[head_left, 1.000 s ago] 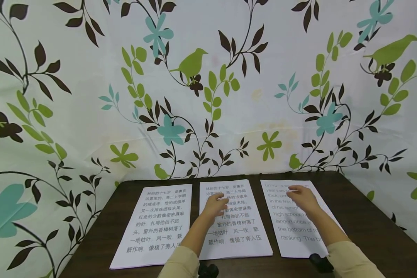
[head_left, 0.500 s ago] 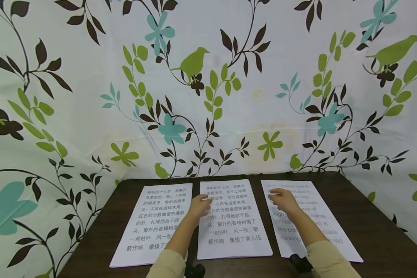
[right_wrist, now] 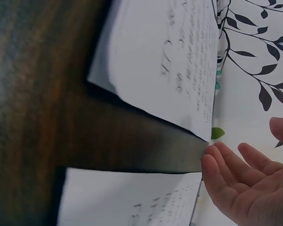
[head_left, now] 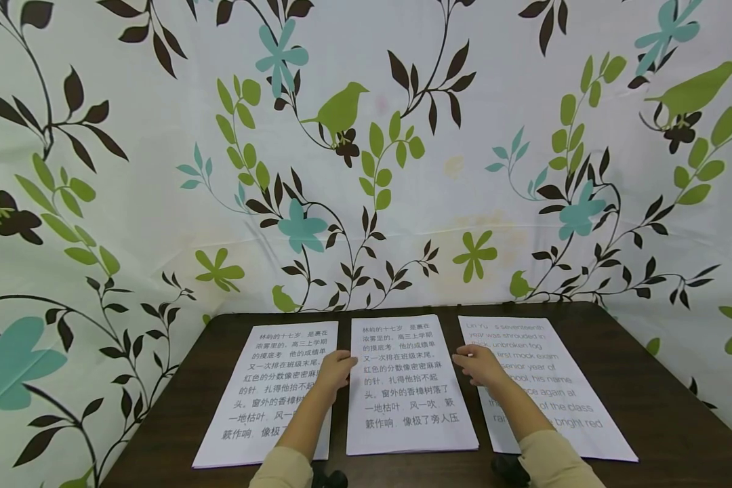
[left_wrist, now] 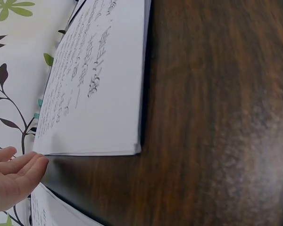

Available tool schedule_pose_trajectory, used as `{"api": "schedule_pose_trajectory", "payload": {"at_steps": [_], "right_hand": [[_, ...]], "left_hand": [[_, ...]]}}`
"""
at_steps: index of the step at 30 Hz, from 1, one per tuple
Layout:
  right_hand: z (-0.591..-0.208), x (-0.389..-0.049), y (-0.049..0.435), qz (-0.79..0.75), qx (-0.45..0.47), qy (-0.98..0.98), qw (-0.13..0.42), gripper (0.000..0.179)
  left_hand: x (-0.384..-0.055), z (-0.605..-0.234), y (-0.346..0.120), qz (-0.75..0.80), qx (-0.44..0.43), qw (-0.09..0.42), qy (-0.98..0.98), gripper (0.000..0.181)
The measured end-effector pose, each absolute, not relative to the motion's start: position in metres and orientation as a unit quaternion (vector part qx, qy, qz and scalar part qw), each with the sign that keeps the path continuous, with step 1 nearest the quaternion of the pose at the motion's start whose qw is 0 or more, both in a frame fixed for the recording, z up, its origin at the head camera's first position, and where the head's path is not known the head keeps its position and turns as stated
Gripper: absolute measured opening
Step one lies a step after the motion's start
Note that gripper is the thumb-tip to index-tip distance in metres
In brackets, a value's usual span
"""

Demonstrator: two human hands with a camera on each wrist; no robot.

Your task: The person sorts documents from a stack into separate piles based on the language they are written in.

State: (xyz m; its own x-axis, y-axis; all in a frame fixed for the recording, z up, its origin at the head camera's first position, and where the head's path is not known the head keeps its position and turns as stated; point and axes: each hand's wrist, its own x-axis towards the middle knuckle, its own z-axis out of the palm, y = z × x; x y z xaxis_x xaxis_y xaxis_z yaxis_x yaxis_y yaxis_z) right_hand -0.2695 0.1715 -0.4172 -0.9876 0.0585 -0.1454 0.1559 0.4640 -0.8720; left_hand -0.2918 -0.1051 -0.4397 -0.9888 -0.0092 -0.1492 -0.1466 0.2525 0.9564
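Three white stacks of printed paper lie in a row. The middle stack (head_left: pixel 402 386) carries large Chinese characters. My left hand (head_left: pixel 335 373) is at its left edge, over the gap beside the left stack (head_left: pixel 244 400), fingers extended. Across from it, my right hand (head_left: pixel 480 366) reaches toward the middle stack's right edge, partly covering the right stack (head_left: pixel 576 413) of English text. In the left wrist view, the left hand's fingertips (left_wrist: pixel 40 162) are close to the stack's edge; contact is unclear. The right wrist view shows the right hand (right_wrist: pixel 250 183) with loosely bent fingers, nothing held.
The papers lie on a dark wood-grain table (head_left: pixel 640 379). A white cloth backdrop (head_left: pixel 402 257) with leaves, birds and flowers rises directly behind it. Dark rounded objects (head_left: pixel 509 468) show by the sleeves at the bottom.
Both hands have moved left and slightly nearer: the left from over the middle stack to its left edge, the right from over the English page to the middle stack's right side. The papers look unmoved.
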Motion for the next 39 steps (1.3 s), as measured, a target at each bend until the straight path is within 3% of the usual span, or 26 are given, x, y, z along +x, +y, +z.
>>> {"api": "schedule_pose_trajectory", "payload": {"at_steps": [10, 39], "right_hand": [[-0.429, -0.267, 0.166, -0.523, 0.077, 0.845, 0.088, 0.047], [-0.428, -0.260, 0.162, -0.525, 0.087, 0.844, 0.062, 0.043]], "left_hand": [[-0.288, -0.444, -0.107, 0.606, -0.061, 0.059, 0.791, 0.047], [-0.286, -0.445, -0.104, 0.596, -0.057, 0.045, 0.800, 0.043]]}}
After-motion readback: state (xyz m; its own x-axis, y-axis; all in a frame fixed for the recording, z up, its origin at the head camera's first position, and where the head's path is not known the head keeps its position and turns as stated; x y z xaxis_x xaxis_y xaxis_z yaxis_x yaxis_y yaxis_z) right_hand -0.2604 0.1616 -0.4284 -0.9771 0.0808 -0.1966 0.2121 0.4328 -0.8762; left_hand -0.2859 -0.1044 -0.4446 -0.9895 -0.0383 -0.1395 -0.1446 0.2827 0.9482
